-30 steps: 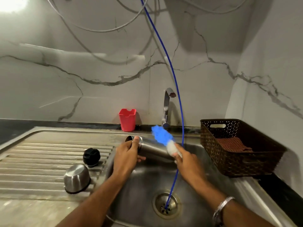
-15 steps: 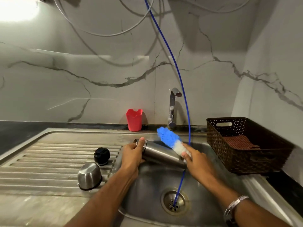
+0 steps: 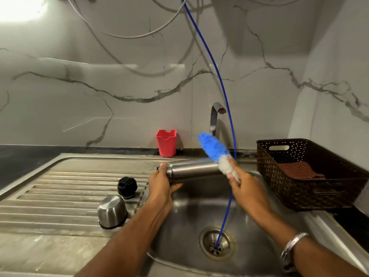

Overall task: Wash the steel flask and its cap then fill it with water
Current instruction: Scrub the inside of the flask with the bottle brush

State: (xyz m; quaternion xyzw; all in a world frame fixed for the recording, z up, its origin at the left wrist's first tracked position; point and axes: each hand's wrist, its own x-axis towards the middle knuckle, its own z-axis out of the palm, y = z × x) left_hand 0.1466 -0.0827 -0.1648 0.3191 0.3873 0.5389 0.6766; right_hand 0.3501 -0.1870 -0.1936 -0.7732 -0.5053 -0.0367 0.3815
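The steel flask (image 3: 194, 169) lies sideways over the sink basin (image 3: 191, 220), its open mouth pointing left. My left hand (image 3: 161, 183) grips it near the mouth. My right hand (image 3: 246, 188) holds a blue and white bottle brush (image 3: 216, 151), whose bristles rest against the flask's bottom end and point up toward the tap. On the ribbed drainboard (image 3: 60, 194) to the left stand the steel cup cap (image 3: 112, 211), upside down, and the black inner stopper (image 3: 127, 187).
A chrome tap (image 3: 214, 116) stands behind the basin. A thin blue hose (image 3: 225, 96) hangs from above into the drain (image 3: 216, 243). A red holder (image 3: 166, 142) sits by the wall. A brown basket (image 3: 311, 172) with a cloth sits right of the sink.
The flask has tilted to nearly level. My right hand has swung the brush along the flask's bottom end, and its bristles now stick up higher. The caps have not moved.
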